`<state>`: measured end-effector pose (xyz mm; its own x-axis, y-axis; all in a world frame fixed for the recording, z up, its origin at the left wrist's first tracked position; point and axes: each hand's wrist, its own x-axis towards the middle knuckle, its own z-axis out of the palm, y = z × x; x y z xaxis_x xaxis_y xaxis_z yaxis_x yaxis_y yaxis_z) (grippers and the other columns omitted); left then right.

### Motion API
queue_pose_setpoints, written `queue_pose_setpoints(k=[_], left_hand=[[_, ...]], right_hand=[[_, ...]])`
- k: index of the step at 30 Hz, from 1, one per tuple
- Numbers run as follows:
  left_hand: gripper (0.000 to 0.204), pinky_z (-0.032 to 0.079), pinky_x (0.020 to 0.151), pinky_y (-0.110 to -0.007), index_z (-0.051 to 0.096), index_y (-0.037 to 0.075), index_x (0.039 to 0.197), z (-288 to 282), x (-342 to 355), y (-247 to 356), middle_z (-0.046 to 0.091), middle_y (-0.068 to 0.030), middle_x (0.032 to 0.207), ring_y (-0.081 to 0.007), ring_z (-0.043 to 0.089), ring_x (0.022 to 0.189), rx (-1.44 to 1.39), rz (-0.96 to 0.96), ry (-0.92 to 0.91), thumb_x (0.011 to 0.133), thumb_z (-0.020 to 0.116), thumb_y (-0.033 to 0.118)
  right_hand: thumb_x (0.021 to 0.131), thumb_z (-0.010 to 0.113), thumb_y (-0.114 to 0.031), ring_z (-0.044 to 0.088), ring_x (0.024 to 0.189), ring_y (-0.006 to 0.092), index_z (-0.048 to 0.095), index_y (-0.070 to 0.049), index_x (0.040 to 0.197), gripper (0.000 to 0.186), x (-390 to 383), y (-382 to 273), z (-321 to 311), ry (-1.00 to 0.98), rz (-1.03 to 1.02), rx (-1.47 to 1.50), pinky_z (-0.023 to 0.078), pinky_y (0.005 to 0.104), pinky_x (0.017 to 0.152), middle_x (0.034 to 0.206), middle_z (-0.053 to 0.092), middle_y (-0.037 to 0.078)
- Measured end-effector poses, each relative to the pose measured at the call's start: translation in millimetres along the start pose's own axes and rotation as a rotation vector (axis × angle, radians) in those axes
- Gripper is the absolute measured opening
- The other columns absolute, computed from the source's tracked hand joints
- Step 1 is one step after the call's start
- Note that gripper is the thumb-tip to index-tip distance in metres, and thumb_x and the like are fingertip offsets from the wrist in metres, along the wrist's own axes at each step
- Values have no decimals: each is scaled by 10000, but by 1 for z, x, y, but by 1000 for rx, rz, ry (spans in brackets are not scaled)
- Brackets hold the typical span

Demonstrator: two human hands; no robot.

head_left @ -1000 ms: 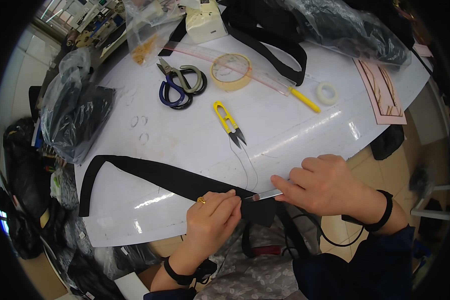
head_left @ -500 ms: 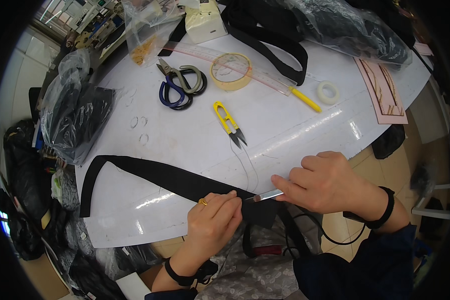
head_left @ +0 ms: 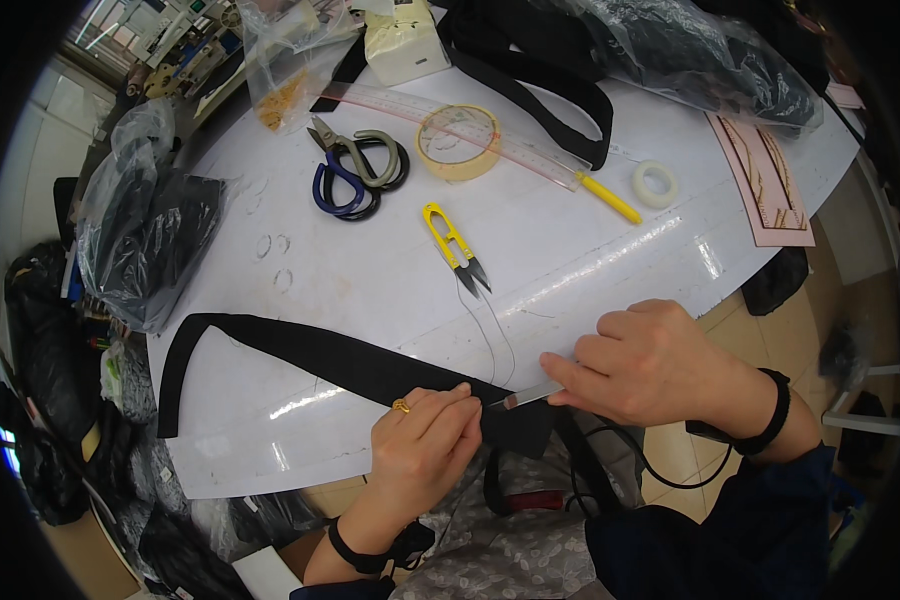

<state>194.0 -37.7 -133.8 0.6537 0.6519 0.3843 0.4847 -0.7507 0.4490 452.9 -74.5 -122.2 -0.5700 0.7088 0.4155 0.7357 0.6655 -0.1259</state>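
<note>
A long black fabric strip (head_left: 330, 358) lies along the near part of the white table, its narrow left part bent toward me. My left hand (head_left: 425, 440) pinches the strip's near edge, fingers closed on it. In my right hand (head_left: 642, 365) is a slim silver metal tool (head_left: 535, 393), held between thumb and fingers. Its tip points left and meets the cloth close to my left fingertips; the very point is too small to make out. Yellow thread snips (head_left: 452, 245) lie beyond the strip, with a loose thread (head_left: 488, 330) running from near their blades toward the cloth.
Farther back lie dark-handled scissors (head_left: 355, 180), a tape roll (head_left: 457, 165), a clear ruler (head_left: 530, 152), a yellow-handled tool (head_left: 610, 198) and a small white roll (head_left: 655, 184). Plastic-bagged dark goods (head_left: 150, 240) sit at left. A pink card (head_left: 760, 190) lies by the right edge.
The view has shifted very slightly. Both hands keep their grip, and the tool stays nearly in place at the cloth.
</note>
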Motion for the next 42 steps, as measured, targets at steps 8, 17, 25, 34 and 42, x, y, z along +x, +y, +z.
queue_pose_setpoints(k=[8, 17, 25, 34, 42], left_hand=[[213, 516, 570, -290, 689, 21, 843, 0, 0, -1, 713, -100, 876, -221, 661, 691, -8, 7, 7, 668, 764, -74], [215, 514, 570, -287, 689, 22, 842, -1, 1, 0, 715, -102, 879, -217, 659, 690, -6, 0, -1, 665, 763, -75], [228, 523, 586, -297, 683, 25, 850, 0, 1, 0, 711, -102, 882, -229, 663, 703, -5, 7, -2, 661, 760, -75], [241, 525, 591, -320, 670, 32, 880, 3, -2, 4, 696, -97, 891, -241, 663, 723, 33, -17, 14, 676, 748, -68], [233, 517, 577, -315, 662, 24, 871, 3, 1, 4, 691, -95, 881, -237, 655, 697, 57, 20, 1, 675, 745, -69]], right_hand=[[820, 712, -330, 546, 556, 140, 681, -70, 931, 284, 3, 1, -5, -73, 10, 3, 424, 283, 438, 656, 505, -11], [811, 710, -345, 545, 559, 143, 682, -77, 943, 301, 4, 7, -8, -89, -6, -16, 428, 285, 441, 655, 503, -13], [794, 725, -347, 544, 561, 145, 680, -80, 944, 309, 0, 12, -9, -58, -1, -39, 435, 290, 449, 657, 499, -16], [810, 727, -340, 530, 550, 139, 655, -106, 882, 255, 2, 10, -8, -54, -7, 16, 417, 289, 436, 638, 473, -20], [812, 725, -345, 524, 543, 143, 645, -109, 864, 255, 4, 11, 0, -37, -17, 21, 413, 294, 431, 632, 465, -16]])
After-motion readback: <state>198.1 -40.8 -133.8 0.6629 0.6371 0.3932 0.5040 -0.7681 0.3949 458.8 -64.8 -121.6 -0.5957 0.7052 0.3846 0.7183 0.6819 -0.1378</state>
